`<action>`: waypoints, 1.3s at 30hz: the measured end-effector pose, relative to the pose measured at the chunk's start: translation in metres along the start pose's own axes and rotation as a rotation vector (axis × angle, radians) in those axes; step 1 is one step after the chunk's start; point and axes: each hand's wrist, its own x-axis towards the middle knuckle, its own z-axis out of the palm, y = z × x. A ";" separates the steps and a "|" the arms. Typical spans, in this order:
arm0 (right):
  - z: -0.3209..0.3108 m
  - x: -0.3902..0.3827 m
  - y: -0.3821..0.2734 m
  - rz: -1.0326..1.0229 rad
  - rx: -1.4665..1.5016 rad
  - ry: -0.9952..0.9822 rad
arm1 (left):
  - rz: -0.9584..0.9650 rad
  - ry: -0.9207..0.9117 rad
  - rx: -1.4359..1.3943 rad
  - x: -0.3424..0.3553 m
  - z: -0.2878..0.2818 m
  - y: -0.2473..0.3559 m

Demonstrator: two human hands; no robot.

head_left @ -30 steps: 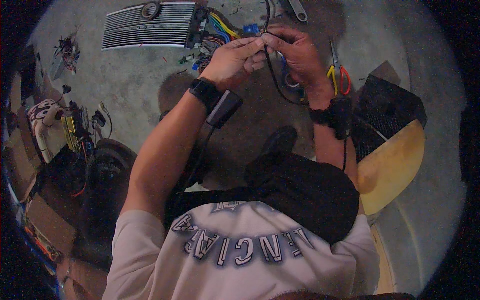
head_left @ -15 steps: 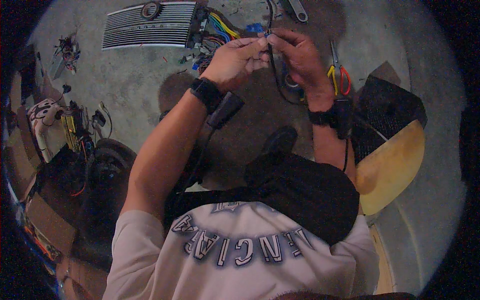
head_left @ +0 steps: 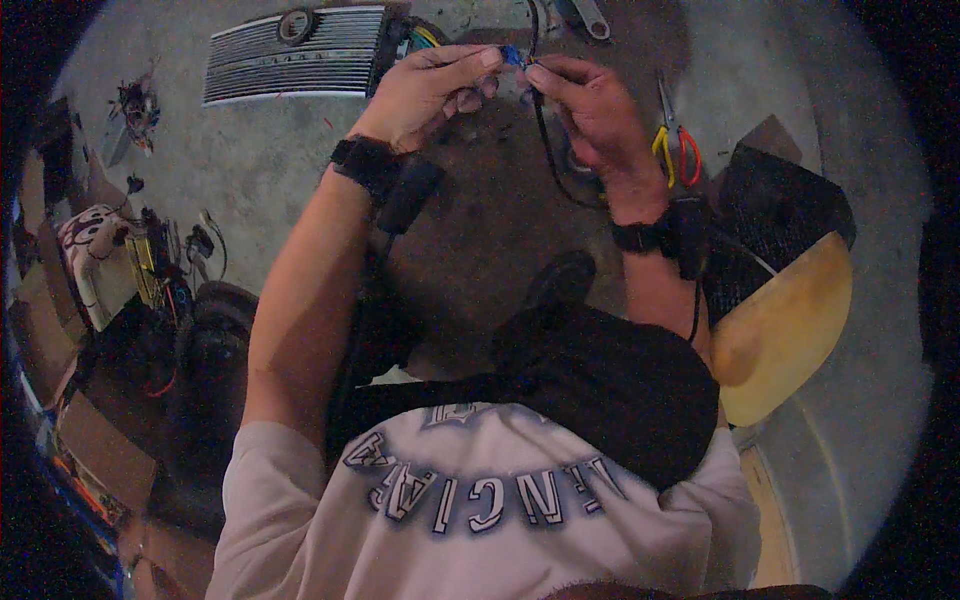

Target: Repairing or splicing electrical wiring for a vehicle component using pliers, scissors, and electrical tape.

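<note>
My left hand (head_left: 432,92) is raised at the far side, its thumb and forefinger pinched together. What they hold, if anything, is too small to make out. A small blue piece (head_left: 513,56) shows right beside those fingertips; I cannot tell whether they touch it or it lies on the floor behind. Just to the right, my right hand (head_left: 598,112) pinches a thin black cable (head_left: 545,135) between thumb and forefinger. The cable runs up past the fingers and curves down below them. Both wrists wear black straps with dark modules.
A finned silver metal box (head_left: 290,65) with a black ring (head_left: 297,26) on it lies far left, coloured wires (head_left: 425,38) beside it. Scissors (head_left: 678,145) with yellow and red handles lie right, near a black mesh piece (head_left: 775,220) and yellow curved panel (head_left: 785,335). Wiring (head_left: 150,260) clutters the left.
My left hand has moved left, away from my right hand, uncovering a gap between their fingertips. My right hand has shifted only slightly and stays on the cable.
</note>
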 end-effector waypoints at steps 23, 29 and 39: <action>-0.014 0.015 0.027 0.148 -0.241 -0.115 | -0.127 0.043 0.237 0.006 0.022 0.006; -0.024 0.008 0.043 -0.046 -0.432 -0.202 | -0.210 0.269 0.095 0.008 0.020 -0.010; -0.024 -0.009 0.102 -0.028 -0.695 -0.088 | -0.062 0.306 0.225 0.011 0.001 -0.040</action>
